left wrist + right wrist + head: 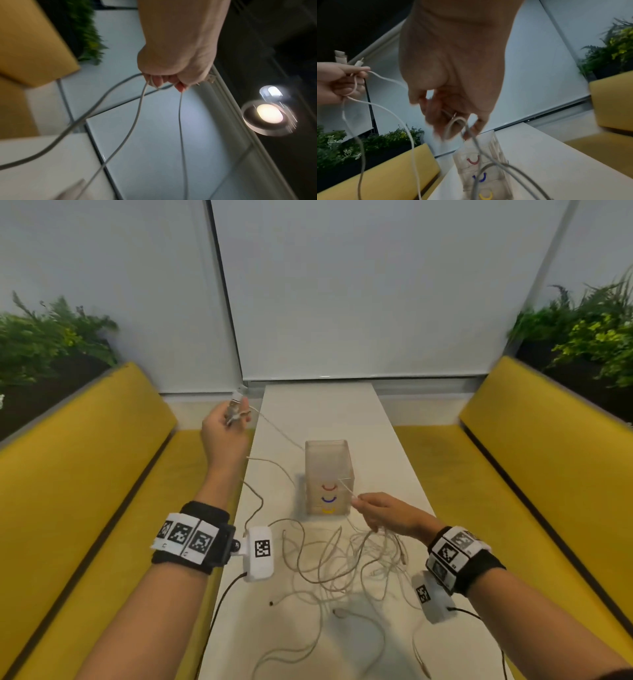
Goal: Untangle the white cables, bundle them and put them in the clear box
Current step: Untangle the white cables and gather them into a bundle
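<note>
tangle of white cables (346,563) lies loose on the surface (387,440), below and just behind the right hand (383,513). right hand pinches one strand lifted from the heap. ahead of it, clear box (329,475) stands upright; no bundle seen inside. further out, left hand (224,428) raised, fingers curled round plug ends. judged early: untangling underway, bundling and boxing all left.

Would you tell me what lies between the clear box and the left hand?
In the head view, one white cable slants from left hand toward clear box.
</note>
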The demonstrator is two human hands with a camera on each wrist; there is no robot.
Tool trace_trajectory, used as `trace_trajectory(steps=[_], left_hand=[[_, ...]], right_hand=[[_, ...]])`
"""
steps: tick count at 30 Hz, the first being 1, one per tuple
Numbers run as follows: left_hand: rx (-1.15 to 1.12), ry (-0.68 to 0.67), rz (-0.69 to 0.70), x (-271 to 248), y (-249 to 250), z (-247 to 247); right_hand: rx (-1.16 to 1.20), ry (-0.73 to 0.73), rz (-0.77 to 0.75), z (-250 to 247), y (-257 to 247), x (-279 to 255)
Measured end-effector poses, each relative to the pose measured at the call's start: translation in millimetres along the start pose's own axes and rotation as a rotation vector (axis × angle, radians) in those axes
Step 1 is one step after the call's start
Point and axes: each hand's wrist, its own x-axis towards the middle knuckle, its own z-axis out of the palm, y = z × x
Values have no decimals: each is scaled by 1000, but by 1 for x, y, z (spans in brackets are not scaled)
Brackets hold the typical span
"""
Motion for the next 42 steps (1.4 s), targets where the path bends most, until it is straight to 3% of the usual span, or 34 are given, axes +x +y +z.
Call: trace_trajectory(steps=[5, 7, 9, 11, 13, 15, 20, 23, 27, 31, 35, 38, 40, 42], left_hand=[[129, -32, 236, -24, 1, 17], [115, -285, 198, -34, 1, 28], [218, -647, 30, -54, 2, 41], [332, -793, -162, -72, -6, 52], [281, -781, -285, -85, -18, 61], [158, -729, -290, -91, -23, 67], [74, -589, -39, -81, -14, 75], [-52, -342, -72, -58, -9, 71], [-351, 17, -169, -16, 19, 46], [-416, 215, -124, 17, 36, 17], [-327, 104, -155, 8, 32, 15], [-123, -29, -90, -23, 14, 23], [20, -247, -59, -49, 3, 35], [279, -527, -117, -77, -5, 49]], right_hand=[[-55, 106, 13, 1, -3, 13], [-23, 174, -18, 1, -12, 15], [34, 174, -86, 1, -20, 19], [116, 120, -149, 5, -27, 21], [76, 51, -172, 7, -31, 23], [1, -7, -188, 7, -34, 22], [-15, -84, -162, 11, -37, 15], [29, -43, -182, 9, -30, 10], [-85, -115, -33, 10, 10, 6], [-208, -106, 37, 8, 38, -1], [-440, -116, 75, 4, 28, 3], [-374, -14, 20, 1, 16, 6], [-306, 49, -29, 1, 6, 8], [-300, 83, -102, 2, -5, 10]])
